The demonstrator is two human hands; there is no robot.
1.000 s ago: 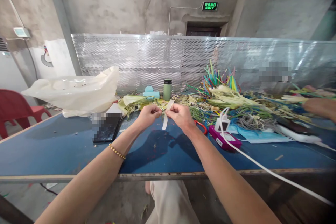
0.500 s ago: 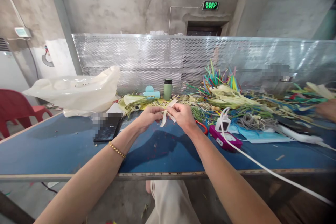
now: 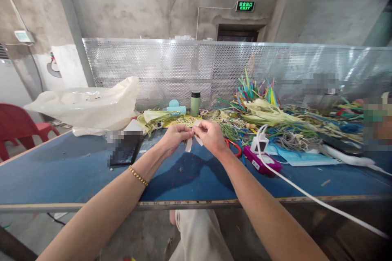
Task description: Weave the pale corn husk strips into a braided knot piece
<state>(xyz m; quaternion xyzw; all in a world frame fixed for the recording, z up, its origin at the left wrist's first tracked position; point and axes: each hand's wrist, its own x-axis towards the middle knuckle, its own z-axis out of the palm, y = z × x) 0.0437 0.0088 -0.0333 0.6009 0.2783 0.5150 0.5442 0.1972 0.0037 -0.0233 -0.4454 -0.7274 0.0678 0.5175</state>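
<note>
My left hand [image 3: 175, 138] and my right hand [image 3: 212, 135] meet above the blue table. Both are closed, thumbs and fingertips pinched together around a small pale strip piece [image 3: 189, 145] that looks like corn husk. Its ends hang below the fingers and another bit shows above them; the middle is hidden by the fingertips. Behind my hands lie pale green husks [image 3: 153, 117] and a green flask [image 3: 195, 104] with a black lid. Red-handled scissors [image 3: 235, 148], partly hidden, rest to the right of my right hand.
A purple power block [image 3: 262, 160] with a white charger and cable sits right, beside a blue face mask [image 3: 312, 158]. Coloured stems [image 3: 255, 91], husks and wire coils crowd the back. At left are a large plastic bag [image 3: 88, 108] and a dark tablet-like device [image 3: 126, 150].
My fingertips have drawn closer together over the pale strip piece, so less of it shows. The co-worker's hand at the far right edge can no longer be made out.
</note>
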